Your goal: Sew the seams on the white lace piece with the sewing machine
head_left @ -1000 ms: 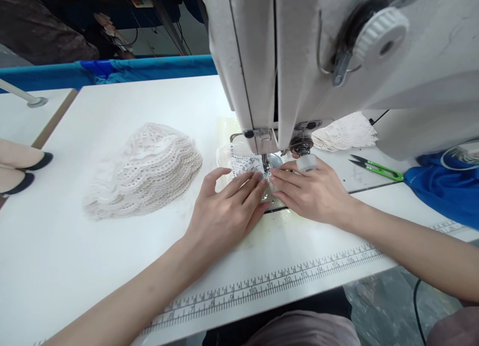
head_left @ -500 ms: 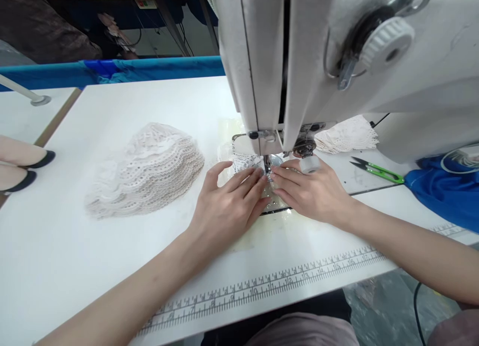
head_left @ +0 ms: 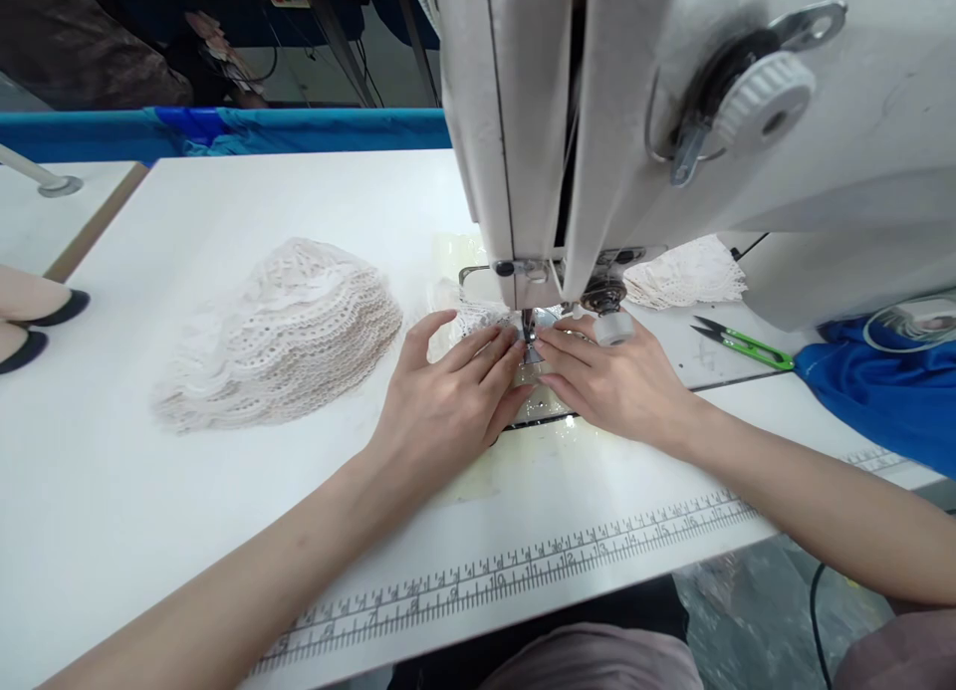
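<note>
My left hand lies flat on the table, fingers stretched toward the needle of the white sewing machine, pressing down a small piece of white lace. My right hand rests flat just right of the needle, fingertips meeting the left hand's at the presser foot. Both hands hold the lace piece down on the needle plate. A white knob on the machine sits just above my right hand.
A heap of white lace pieces lies left of my hands on the white table. More lace sits behind the machine. Green thread snips and blue cloth are to the right. A ruler strip runs along the front edge.
Both hands have slid slightly forward toward the needle, and the lace piece has moved further under the presser foot. The view has shifted a little.
</note>
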`<act>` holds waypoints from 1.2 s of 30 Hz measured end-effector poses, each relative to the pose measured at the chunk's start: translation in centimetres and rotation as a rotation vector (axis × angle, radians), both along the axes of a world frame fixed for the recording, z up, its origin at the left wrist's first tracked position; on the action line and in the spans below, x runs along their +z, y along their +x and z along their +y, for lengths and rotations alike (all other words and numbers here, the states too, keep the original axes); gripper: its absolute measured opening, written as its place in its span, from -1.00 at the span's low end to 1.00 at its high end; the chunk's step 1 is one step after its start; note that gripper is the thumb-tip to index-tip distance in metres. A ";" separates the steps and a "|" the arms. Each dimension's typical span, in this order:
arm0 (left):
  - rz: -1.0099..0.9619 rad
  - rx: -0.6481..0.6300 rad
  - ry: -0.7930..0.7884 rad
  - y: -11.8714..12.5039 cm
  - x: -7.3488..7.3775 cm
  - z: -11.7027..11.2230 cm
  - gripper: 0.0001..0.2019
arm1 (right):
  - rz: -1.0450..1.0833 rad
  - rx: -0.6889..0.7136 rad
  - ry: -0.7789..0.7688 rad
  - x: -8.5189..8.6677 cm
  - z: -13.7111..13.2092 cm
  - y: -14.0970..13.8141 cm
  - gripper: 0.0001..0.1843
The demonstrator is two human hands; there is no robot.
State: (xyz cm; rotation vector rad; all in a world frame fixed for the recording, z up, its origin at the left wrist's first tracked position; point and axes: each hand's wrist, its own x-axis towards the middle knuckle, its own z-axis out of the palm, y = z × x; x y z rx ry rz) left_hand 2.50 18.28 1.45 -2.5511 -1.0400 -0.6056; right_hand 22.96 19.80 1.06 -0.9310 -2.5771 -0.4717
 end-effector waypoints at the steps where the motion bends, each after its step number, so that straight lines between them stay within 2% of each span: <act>1: 0.000 0.001 -0.003 0.0 0.0 0.0 -0.75 | 0.005 0.004 0.005 0.0 0.0 0.0 -0.67; 6: 0.003 0.009 -0.011 0.0 -0.1 0.1 -0.74 | 0.020 0.005 -0.013 -0.1 0.0 0.0 -0.68; 13: -0.018 0.023 -0.034 -0.3 -0.1 0.1 -0.71 | 0.058 0.042 0.038 0.0 -0.1 -0.1 -0.72; 17: -0.024 0.050 -0.076 -0.9 0.0 0.6 -0.72 | 0.079 0.081 -0.097 0.1 -0.8 -0.8 -0.78; 20: 0.026 0.089 -0.093 -1.2 0.1 0.7 -0.66 | 0.062 0.097 -0.224 0.4 -1.0 -1.0 -0.68; 22: 0.053 0.114 -0.107 -1.3 0.2 0.6 -0.64 | 0.060 0.117 -0.186 0.6 -1.0 -0.8 -0.67; 26: 0.022 0.106 -0.083 -1.3 0.7 0.4 -0.74 | 0.119 0.088 0.094 1.1 -1.1 -0.4 -0.75; 27: 0.008 0.093 -0.064 -1.3 0.7 0.4 -0.77 | 0.125 0.078 0.120 1.2 -1.3 -0.4 -0.78; 31: -0.013 0.025 -0.066 -1.3 0.6 0.8 -0.73 | 0.124 0.138 -0.031 1.5 -1.9 -0.7 -0.81; 36: -0.047 -0.022 -0.143 -1.5 0.6 0.8 -0.72 | 0.101 0.071 0.006 1.6 -2.5 -0.9 -0.82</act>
